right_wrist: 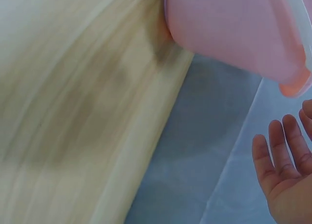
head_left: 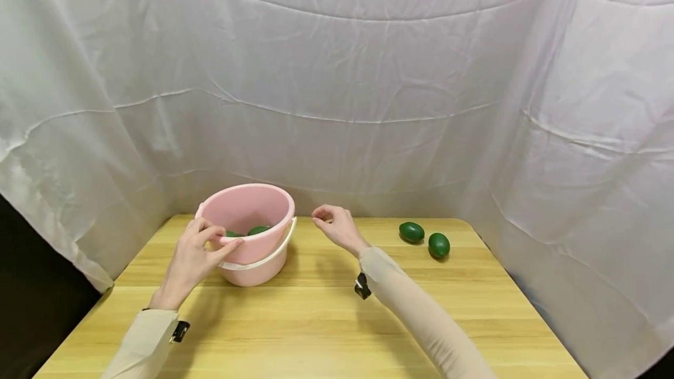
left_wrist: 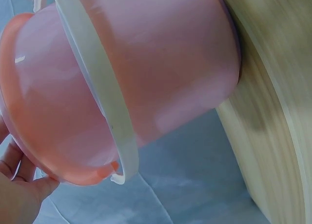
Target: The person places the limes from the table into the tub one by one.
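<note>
A pink bucket point(head_left: 253, 276) with a white handle point(head_left: 267, 258) stands on the left part of the table. My left hand point(head_left: 192, 253) pinches its near-left rim, thumb outside; the left wrist view shows the fingers of this hand point(left_wrist: 22, 185) at the rim too. Smooth dark green oval fruits point(head_left: 258, 230) lie inside the bucket, partly hidden by its wall. To the right of the bucket, my right hand point(head_left: 339, 228) hovers above the table, its fingers loosely bent and holding nothing. In the right wrist view this hand point(right_wrist: 287, 170) is apart from the bucket point(right_wrist: 234, 33).
Two more dark green oval fruits, one point(head_left: 412, 232) farther left and one point(head_left: 439, 245) nearer, lie at the right back of the wooden table point(head_left: 316, 332). A pale hanging cloth point(head_left: 337, 104) encloses the table's back and sides.
</note>
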{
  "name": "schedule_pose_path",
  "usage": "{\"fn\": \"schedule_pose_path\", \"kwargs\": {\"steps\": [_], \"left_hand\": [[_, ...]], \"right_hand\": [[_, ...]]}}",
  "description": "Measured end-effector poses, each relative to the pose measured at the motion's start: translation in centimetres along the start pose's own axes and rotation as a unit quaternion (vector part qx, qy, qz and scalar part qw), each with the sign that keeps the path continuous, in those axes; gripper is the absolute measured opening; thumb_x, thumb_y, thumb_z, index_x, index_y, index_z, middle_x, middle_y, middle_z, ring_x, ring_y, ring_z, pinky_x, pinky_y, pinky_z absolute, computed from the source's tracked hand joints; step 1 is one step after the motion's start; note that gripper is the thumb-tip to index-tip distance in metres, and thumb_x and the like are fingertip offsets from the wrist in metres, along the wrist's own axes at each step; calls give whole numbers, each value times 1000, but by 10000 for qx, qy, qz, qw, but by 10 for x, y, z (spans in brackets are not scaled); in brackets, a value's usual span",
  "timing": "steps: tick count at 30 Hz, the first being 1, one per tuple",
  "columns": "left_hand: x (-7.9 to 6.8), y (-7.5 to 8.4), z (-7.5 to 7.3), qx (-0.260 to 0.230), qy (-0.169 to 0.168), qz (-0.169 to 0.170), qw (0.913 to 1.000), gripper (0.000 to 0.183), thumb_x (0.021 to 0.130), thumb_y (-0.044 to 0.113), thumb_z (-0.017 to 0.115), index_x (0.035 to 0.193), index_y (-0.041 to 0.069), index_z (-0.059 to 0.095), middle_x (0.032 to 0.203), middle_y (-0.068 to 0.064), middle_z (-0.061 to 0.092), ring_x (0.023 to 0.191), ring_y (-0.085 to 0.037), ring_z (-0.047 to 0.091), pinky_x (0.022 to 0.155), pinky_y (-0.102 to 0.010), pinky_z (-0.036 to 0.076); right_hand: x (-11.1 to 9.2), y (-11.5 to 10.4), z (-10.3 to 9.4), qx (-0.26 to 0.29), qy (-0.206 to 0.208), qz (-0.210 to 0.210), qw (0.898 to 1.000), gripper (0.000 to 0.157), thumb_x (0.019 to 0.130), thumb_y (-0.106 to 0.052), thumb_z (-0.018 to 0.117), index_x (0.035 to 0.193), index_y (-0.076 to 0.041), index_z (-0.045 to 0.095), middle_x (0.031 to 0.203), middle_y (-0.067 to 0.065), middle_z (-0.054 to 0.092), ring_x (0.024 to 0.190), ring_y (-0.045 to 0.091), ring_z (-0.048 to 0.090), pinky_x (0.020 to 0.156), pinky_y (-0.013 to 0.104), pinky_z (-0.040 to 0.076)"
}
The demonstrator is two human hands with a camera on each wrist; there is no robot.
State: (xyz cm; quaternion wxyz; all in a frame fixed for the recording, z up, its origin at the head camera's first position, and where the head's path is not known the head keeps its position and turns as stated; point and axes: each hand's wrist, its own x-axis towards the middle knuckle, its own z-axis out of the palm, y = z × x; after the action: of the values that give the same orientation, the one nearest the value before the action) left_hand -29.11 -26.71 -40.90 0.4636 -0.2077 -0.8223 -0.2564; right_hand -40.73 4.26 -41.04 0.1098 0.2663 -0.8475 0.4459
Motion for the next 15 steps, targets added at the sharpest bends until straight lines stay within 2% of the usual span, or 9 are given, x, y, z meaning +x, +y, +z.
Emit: {"fn": "schedule_pose_path", "kwargs": {"steps": [7, 15], "left_hand": [[-3, 0, -2, 25, -22, -45, 10000, 30, 59, 12, 92, 73, 8, 67, 78, -3, 50, 79, -14, 43, 71, -24, 33], [-1, -1, -1, -52, -33, -53, 10000, 28, 61, 13, 92, 75, 9, 68, 77, -5, 49, 77, -12, 40, 69, -23, 32]], "right_hand": [[-11, 12, -4, 179, 9, 115, 9998, 9, 93, -16, 67, 100, -14, 71, 97, 1, 74, 89, 14, 68, 79, 29, 55], [-19, 36, -29, 86, 550, 301, 9980, 8, 92, -14, 68, 98, -15, 73, 97, 2, 74, 90, 17, 68, 80, 35, 54]]}}
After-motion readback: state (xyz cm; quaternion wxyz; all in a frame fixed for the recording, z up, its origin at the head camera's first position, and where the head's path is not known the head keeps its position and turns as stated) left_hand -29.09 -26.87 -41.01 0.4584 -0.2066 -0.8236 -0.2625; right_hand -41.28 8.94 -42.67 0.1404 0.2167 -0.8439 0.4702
